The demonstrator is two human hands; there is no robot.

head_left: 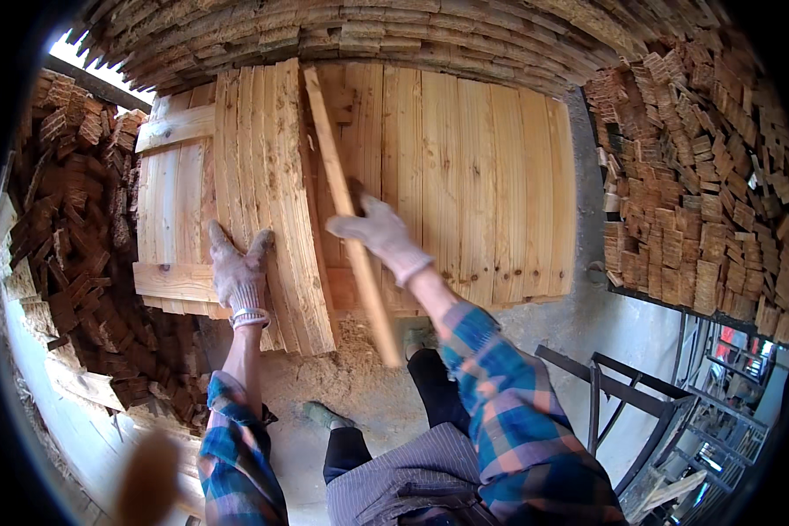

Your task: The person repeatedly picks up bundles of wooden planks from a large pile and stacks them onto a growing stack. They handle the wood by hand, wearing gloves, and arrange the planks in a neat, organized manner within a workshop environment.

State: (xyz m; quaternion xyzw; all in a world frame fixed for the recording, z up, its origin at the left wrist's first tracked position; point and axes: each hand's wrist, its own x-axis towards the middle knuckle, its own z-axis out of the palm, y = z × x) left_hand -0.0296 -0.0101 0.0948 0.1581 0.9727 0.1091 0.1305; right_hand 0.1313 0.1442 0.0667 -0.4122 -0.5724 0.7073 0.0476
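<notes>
A long, narrow wooden board (328, 149) slants across the bench-like surface of planks (465, 167). My right hand (380, 235), in a pale knit work glove, is closed around its middle; the board's near end is blurred and reaches past the planks' front edge. To its left stands a row of rough-edged boards (300, 228) packed side by side. My gloved left hand (237, 267) lies at the left side of that row, thumb and fingers spread. Beneath and left of this hand is a plank panel with crosspieces (175, 279). The right hand's fingertips are partly hidden.
Stacked wood pieces rise at the far side (368, 35). More cut wood is heaped on the left (70, 237) and right (701, 219). A dark metal frame (622, 394) stands at lower right. Wood shavings (359, 342) cover part of the concrete floor near my feet.
</notes>
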